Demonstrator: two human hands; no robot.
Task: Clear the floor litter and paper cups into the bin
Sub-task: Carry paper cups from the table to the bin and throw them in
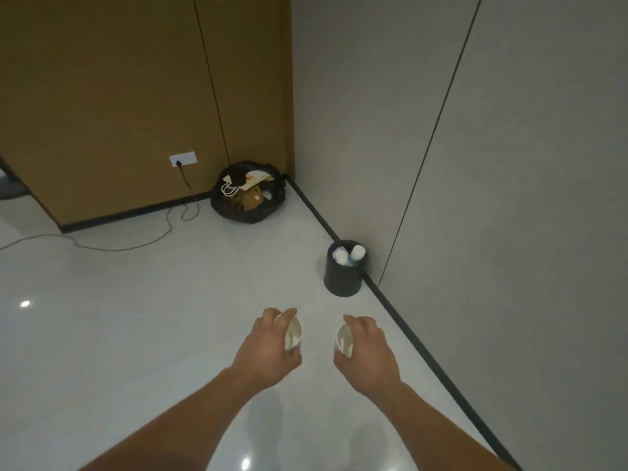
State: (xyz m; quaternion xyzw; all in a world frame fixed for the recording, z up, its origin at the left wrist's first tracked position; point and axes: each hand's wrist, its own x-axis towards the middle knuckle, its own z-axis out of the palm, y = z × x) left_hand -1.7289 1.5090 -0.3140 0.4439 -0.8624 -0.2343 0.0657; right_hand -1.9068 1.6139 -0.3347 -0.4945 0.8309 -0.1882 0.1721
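My left hand (268, 348) grips a white paper cup (293, 335), its open mouth tilted toward the right. My right hand (368, 351) grips a second white paper cup (344, 338), mouth tilted left. Both hands hover over the white floor, side by side. Ahead and a little right, a small black bin (341, 277) stands against the grey wall with white crumpled litter (340, 255) and an upturned white cup (357, 253) in it. The bin is well beyond both hands.
A black rubbish bag (249, 207), full of paper bags and brown litter, sits in the far corner. A thin cable (112, 248) runs from a wall socket (182, 159) across the floor at left. A dark skirting (404, 321) lines the grey wall at right.
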